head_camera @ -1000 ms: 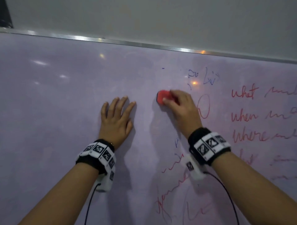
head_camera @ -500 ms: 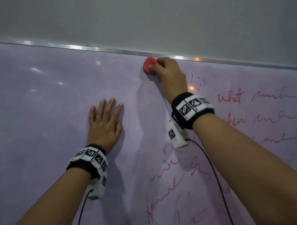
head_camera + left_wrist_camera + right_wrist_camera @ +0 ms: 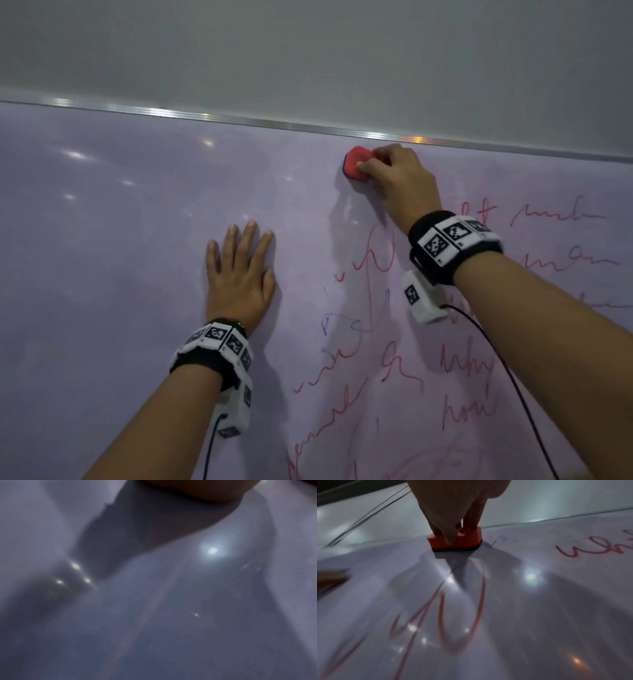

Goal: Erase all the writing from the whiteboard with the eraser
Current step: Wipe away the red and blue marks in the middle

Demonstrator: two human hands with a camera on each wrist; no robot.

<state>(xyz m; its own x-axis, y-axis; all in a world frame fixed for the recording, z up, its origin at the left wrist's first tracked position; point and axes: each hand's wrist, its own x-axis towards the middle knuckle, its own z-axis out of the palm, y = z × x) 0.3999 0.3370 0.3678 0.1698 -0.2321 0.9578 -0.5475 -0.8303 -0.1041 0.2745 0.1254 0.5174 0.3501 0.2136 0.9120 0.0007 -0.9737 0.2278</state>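
Note:
A red eraser (image 3: 357, 165) with a dark felt underside (image 3: 455, 549) lies flat against the whiteboard (image 3: 120, 240), just under its top metal frame. My right hand (image 3: 394, 178) grips the eraser from the right, fingers curled over its back. My left hand (image 3: 239, 270) rests flat on the board lower left of it, fingers straight and spread, holding nothing. Red writing (image 3: 380, 253) covers the board below and right of the eraser, with faint blue marks (image 3: 325, 323) among it. In the right wrist view red strokes (image 3: 462, 615) run below the eraser. The left wrist view shows only blurred board surface.
The board's metal top frame (image 3: 239, 120) runs across just above the eraser, with a grey wall (image 3: 308, 51) above it. Left of my left hand the board carries only light reflections (image 3: 73, 155). Cables hang from both wrist cameras.
My right hand took the eraser up from mid-board to the top frame, and now it sits slightly lower. The blue scribbles near the top look wiped. My left hand stayed flat.

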